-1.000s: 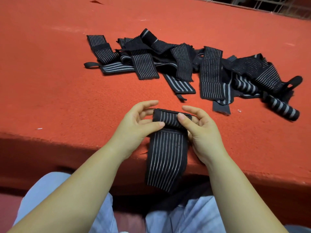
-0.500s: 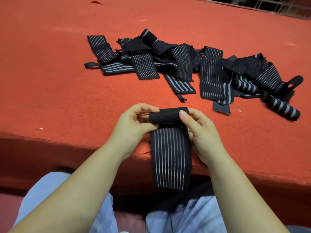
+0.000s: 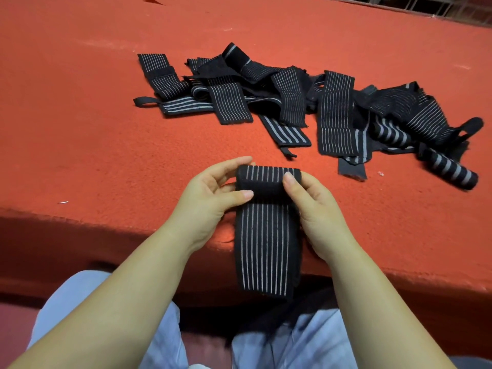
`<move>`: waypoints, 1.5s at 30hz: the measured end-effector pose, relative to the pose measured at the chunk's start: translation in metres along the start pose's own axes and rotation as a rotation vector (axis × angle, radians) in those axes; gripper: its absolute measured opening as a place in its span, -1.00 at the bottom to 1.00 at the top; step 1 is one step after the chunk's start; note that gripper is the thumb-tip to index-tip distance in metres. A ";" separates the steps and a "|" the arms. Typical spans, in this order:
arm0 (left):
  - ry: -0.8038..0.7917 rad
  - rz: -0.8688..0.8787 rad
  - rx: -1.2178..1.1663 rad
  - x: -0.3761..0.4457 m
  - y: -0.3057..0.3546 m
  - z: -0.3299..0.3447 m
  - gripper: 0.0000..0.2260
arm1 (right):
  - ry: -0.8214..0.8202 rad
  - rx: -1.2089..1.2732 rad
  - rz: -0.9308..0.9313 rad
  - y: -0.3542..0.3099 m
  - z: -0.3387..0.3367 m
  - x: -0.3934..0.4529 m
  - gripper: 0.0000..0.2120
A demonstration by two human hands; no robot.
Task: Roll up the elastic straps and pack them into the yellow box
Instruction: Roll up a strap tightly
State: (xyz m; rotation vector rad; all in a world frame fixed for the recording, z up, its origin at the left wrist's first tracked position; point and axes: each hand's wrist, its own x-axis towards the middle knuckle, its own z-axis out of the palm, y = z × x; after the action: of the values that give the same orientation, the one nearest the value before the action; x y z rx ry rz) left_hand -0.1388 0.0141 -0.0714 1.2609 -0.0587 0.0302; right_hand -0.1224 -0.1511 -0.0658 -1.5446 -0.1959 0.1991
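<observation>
Your left hand (image 3: pixel 210 194) and right hand (image 3: pixel 310 201) pinch the started roll (image 3: pixel 267 179) at either end, its axis crosswise, the strap's tail (image 3: pixel 267 249) hanging toward you over the counter (image 3: pixel 106 129) edge.

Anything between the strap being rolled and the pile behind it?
Head view: only bare red surface separates the held strap from the pile of straps.

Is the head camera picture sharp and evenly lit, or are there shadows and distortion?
Head view: the strap and both hands, left and right, are sharp; the pile of straps is slightly softer; the red table is evenly lit, its front edge in dark shadow; wide-angle bending shows at the borders; no glare.
</observation>
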 end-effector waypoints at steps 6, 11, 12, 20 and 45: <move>-0.047 -0.040 0.060 -0.008 0.008 0.008 -0.55 | -0.040 -0.058 -0.017 -0.004 -0.001 -0.004 -0.73; -0.190 -0.033 0.146 -0.021 0.017 0.020 -0.58 | -0.069 -0.042 -0.104 -0.016 0.005 -0.018 -0.71; -0.206 -0.007 0.169 -0.023 0.019 0.023 -0.62 | -0.050 -0.023 -0.116 -0.018 0.007 -0.019 -0.69; -0.077 0.297 0.820 -0.025 0.032 0.029 -0.67 | 0.136 -0.072 -0.020 -0.033 0.017 -0.025 -0.30; -0.192 0.167 0.487 -0.035 0.040 0.029 -0.67 | 0.119 -0.093 -0.153 -0.032 0.011 -0.036 -0.65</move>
State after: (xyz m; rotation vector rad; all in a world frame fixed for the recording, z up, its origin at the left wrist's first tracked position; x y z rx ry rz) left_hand -0.1763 -0.0011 -0.0267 1.7401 -0.3392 0.0700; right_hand -0.1603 -0.1499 -0.0332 -1.6202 -0.2310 -0.0233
